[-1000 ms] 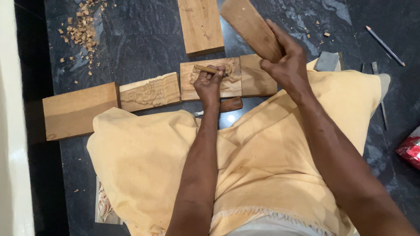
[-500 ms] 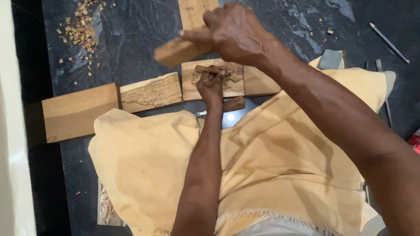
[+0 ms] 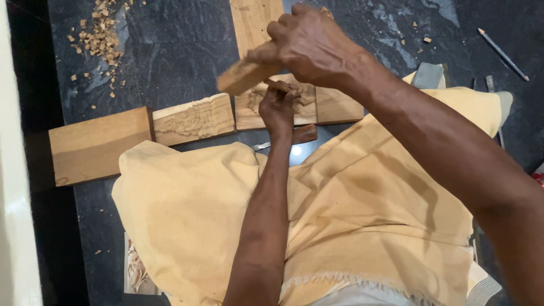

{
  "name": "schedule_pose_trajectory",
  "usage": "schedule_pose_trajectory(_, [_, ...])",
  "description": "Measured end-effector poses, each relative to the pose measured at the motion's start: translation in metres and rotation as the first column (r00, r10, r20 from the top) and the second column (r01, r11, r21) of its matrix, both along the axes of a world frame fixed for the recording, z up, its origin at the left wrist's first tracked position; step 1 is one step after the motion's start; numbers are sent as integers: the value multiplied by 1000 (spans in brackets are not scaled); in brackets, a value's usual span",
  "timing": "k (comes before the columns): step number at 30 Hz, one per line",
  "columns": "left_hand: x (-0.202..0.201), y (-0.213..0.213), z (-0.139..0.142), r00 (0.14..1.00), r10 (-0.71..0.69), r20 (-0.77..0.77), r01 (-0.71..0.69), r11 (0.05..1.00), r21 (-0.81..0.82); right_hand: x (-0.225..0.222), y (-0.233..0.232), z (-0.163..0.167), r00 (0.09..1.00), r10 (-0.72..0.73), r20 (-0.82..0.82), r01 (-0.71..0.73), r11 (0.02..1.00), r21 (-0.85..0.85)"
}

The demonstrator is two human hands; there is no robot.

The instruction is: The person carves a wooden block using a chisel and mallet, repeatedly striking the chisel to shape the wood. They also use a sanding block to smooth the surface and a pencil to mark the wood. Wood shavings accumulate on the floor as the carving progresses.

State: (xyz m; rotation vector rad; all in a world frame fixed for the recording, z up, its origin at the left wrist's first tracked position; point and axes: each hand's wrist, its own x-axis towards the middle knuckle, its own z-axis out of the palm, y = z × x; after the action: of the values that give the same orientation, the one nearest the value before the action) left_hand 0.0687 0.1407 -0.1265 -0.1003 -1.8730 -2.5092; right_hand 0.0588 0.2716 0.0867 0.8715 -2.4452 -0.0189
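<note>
Wood lies all over the dark stone floor (image 3: pixel 170 51) in the head view, the only view there is. The person sits with a yellow cloth (image 3: pixel 362 215) over the lap, and both hands meet above a carved panel (image 3: pixel 309 110) that rests flat on the floor just beyond the cloth's edge.

The left hand (image 3: pixel 277 107) is closed around a chisel (image 3: pixel 279 86), whose wooden handle sticks up out of the fist; the blade end is hidden under the hand, down on the carving. The right hand (image 3: pixel 314 45) is clenched on a wooden mallet (image 3: pixel 243 76), a blunt block whose long axis runs from the fist down and to the left. Its free end hangs just above and slightly left of the chisel's handle, very near it; I cannot tell whether they touch. So the right hand is the higher one, and the chisel sits directly under the mallet's line.

Beside the panel on the left lies a second carved block (image 3: pixel 194 119), end to end with it, then a plain plank (image 3: pixel 99 144) further left. Another plain board (image 3: pixel 255 20) lies beyond the hands. Wood chips (image 3: pixel 99 37) are scattered at upper left, well apart. A pencil (image 3: pixel 501 54) lies far right. Bare floor opens to the left of the mallet.
</note>
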Motion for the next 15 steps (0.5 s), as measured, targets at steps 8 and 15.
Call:
schedule_pose_trajectory(8, [-4,-8,11,996,89,6,-89,995,42,42,33,-19,990,-122,63,138,899,-417])
schedule_pose_trajectory(15, [-3,-7,0,1000,-23,-16,24,997,69,83,48,-70,912,-228,341,410,535,-739])
